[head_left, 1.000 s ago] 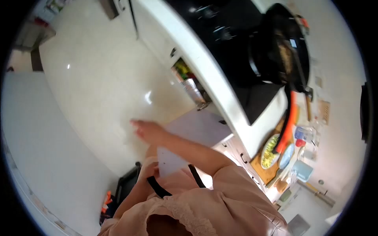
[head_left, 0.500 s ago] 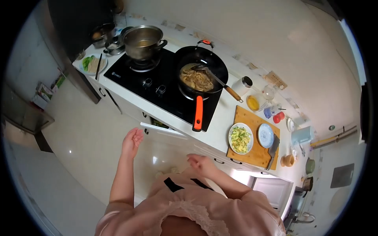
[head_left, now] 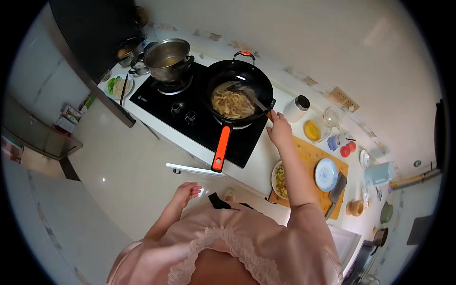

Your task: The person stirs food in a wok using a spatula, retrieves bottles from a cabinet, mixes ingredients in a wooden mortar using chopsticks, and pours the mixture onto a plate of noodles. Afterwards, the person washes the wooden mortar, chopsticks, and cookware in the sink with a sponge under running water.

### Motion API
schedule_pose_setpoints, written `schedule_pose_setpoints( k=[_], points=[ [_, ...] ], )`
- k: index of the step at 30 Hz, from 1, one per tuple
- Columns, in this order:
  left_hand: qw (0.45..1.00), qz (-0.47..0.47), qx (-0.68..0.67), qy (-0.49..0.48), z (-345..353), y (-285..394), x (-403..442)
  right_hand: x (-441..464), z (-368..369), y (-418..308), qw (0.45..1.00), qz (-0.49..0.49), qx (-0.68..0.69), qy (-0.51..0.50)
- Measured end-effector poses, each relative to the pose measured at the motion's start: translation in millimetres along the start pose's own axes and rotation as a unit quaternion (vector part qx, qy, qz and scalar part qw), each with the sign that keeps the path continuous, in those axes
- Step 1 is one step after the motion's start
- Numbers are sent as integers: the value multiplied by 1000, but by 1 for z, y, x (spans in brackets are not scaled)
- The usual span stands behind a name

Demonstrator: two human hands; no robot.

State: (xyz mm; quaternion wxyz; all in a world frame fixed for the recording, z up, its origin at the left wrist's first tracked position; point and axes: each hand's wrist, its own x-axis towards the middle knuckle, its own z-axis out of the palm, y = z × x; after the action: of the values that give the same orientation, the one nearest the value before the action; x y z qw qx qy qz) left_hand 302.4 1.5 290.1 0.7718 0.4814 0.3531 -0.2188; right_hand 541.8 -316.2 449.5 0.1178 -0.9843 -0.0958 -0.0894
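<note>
My right hand (head_left: 280, 130) is closed on the wooden handle of a spatula (head_left: 259, 104), at the right rim of the black wok (head_left: 263, 78). The spatula's metal head lies among browned, shredded food (head_left: 232, 104) in the wok. Toward me points the wok's orange handle (head_left: 221, 149), which neither hand touches. My left hand (head_left: 187, 194) hangs in front of my body, empty, its fingers loosely bent and apart. Near it, below the counter, a white cabinet front (head_left: 194, 169) stands out. My right forearm partly covers a bowl of chopped green and yellow food (head_left: 279, 180).
A steel pot (head_left: 166, 61) stands on the left burner of the black hob (head_left: 156, 99). Farther left is a plate with greens (head_left: 117, 87). Right of the hob are a jar (head_left: 298, 108), a cutting board (head_left: 306, 147), a blue-white plate (head_left: 326, 175) and a cleaver (head_left: 337, 191).
My right hand has reached up and forward from my waist and taken hold of the spatula handle. My left hand has come down and nearer my body. The view has shifted slightly.
</note>
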Motion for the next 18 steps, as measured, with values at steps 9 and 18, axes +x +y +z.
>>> schedule_pose_setpoints(
  k=[9,18],
  points=[
    [999,-12,24,20,37,5,35,10,-67,1,979,-99,49,-173],
    [992,11,125,-18,36,56,83,-10,-192,-14,972,-53,-1,-228]
  ],
)
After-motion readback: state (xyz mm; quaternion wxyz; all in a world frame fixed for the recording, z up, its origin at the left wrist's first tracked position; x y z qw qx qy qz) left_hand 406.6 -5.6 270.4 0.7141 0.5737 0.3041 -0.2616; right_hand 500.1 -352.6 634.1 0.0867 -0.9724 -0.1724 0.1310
